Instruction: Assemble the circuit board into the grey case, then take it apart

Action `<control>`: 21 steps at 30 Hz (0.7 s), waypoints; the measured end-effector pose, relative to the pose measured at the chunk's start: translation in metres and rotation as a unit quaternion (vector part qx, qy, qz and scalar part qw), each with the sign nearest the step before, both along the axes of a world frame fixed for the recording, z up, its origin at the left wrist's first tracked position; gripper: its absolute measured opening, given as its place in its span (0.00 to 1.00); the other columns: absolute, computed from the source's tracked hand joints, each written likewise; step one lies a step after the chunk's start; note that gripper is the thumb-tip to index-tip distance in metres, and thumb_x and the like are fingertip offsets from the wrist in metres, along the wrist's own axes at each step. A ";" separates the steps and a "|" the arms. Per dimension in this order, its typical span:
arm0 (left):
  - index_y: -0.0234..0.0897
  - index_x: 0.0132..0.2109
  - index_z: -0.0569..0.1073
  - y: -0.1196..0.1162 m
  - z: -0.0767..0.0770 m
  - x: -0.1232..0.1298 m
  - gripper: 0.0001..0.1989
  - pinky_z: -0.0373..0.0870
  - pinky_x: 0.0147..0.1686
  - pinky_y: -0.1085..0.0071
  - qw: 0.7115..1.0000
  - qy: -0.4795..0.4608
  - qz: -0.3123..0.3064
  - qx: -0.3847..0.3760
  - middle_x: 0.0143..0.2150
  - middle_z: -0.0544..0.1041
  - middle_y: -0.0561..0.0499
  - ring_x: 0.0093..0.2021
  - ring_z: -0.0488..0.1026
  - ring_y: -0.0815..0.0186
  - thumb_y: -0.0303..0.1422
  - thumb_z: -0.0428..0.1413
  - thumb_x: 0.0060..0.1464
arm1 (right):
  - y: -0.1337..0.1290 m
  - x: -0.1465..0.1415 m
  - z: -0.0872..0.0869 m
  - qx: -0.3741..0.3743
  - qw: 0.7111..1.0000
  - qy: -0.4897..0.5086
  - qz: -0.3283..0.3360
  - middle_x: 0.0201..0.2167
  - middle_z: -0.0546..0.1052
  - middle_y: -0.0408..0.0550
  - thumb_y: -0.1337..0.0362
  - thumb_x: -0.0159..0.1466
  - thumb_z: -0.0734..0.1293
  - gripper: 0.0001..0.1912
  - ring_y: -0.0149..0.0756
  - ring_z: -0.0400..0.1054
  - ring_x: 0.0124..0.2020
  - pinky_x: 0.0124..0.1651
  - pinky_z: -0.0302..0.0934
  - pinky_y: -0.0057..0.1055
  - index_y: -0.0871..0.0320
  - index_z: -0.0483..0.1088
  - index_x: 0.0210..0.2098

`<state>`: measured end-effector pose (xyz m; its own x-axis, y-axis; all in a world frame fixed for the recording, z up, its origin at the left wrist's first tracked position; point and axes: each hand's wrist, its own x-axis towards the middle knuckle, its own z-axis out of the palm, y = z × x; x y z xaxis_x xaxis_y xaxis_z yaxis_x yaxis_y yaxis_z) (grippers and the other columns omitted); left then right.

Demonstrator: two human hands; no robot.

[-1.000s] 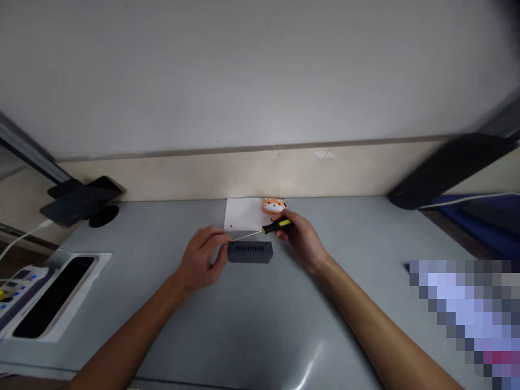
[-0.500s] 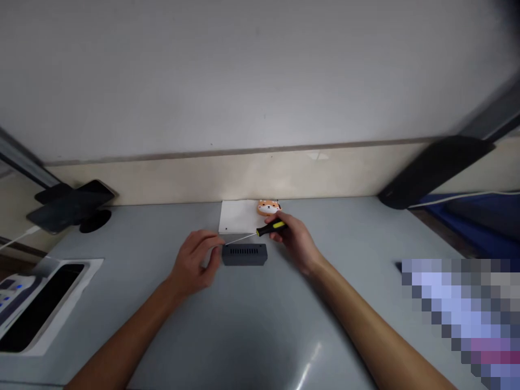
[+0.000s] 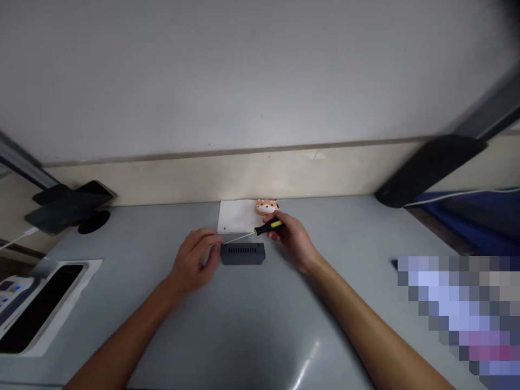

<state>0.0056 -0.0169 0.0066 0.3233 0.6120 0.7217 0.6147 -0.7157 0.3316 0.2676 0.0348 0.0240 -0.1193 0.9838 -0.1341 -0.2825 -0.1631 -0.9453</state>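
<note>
A dark grey box with a row of slots [image 3: 242,254] rests on the table, with small dark holes near its upper corners. At its left end, my left hand [image 3: 198,259] is closed, with the thumb against the side and fingertips at the upper left corner. My right hand [image 3: 294,238] grips the black and yellow handle of a screwdriver [image 3: 268,226]. The thin shaft slants down to the left, and its tip meets the box's upper left corner beside my left fingertips. Whether a screw sits under the tip is too small to tell.
Behind the box lie a white sheet [image 3: 235,216] with a small dark dot on it and an orange-and-white animal-face case [image 3: 266,207]. A phone on a stand [image 3: 71,206] is at the left, above a dark-screened phone [image 3: 44,309] on white paper. A black cylinder [image 3: 426,170] leans at right.
The whole view has shifted slightly to the left. Both hands, the screwdriver and the box keep nearly the same places relative to each other.
</note>
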 end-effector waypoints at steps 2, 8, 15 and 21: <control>0.41 0.50 0.73 0.000 -0.001 0.000 0.14 0.72 0.46 0.63 1.000 0.000 -0.001 -0.001 0.45 0.75 0.47 0.45 0.74 0.62 0.21 0.54 0.61 | 0.001 0.001 -0.001 0.002 1.000 -0.001 -0.001 0.35 0.78 0.49 0.49 0.64 0.68 0.18 0.31 0.64 0.26 0.29 0.53 0.33 0.57 0.78 0.33; 0.41 0.49 0.74 0.000 -0.001 0.001 0.12 0.72 0.45 0.64 1.000 -0.002 0.000 -0.001 0.44 0.76 0.47 0.43 0.74 0.63 0.22 0.54 0.61 | 0.000 0.002 0.002 0.020 1.000 -0.008 0.011 0.31 0.77 0.48 0.50 0.65 0.67 0.17 0.32 0.62 0.26 0.30 0.53 0.33 0.57 0.78 0.32; 0.40 0.50 0.74 0.001 -0.001 -0.001 0.15 0.72 0.45 0.64 1.000 -0.001 -0.013 -0.011 0.45 0.75 0.47 0.44 0.74 0.63 0.20 0.54 0.60 | -0.001 0.002 0.002 0.024 0.999 -0.017 0.018 0.31 0.77 0.48 0.49 0.66 0.66 0.18 0.32 0.63 0.27 0.32 0.53 0.33 0.57 0.78 0.33; 0.41 0.50 0.74 0.002 -0.002 -0.002 0.15 0.72 0.44 0.64 1.000 0.006 -0.018 -0.001 0.45 0.75 0.46 0.43 0.73 0.63 0.21 0.53 0.61 | 0.000 0.003 0.000 0.014 0.999 -0.027 0.013 0.29 0.76 0.48 0.48 0.65 0.67 0.19 0.33 0.64 0.26 0.32 0.53 0.33 0.57 0.78 0.33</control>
<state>0.0037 -0.0145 0.0045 0.3537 0.6010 0.7167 0.5928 -0.7368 0.3253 0.2702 0.0350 0.0241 -0.1374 0.9839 -0.1141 -0.2276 -0.1434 -0.9631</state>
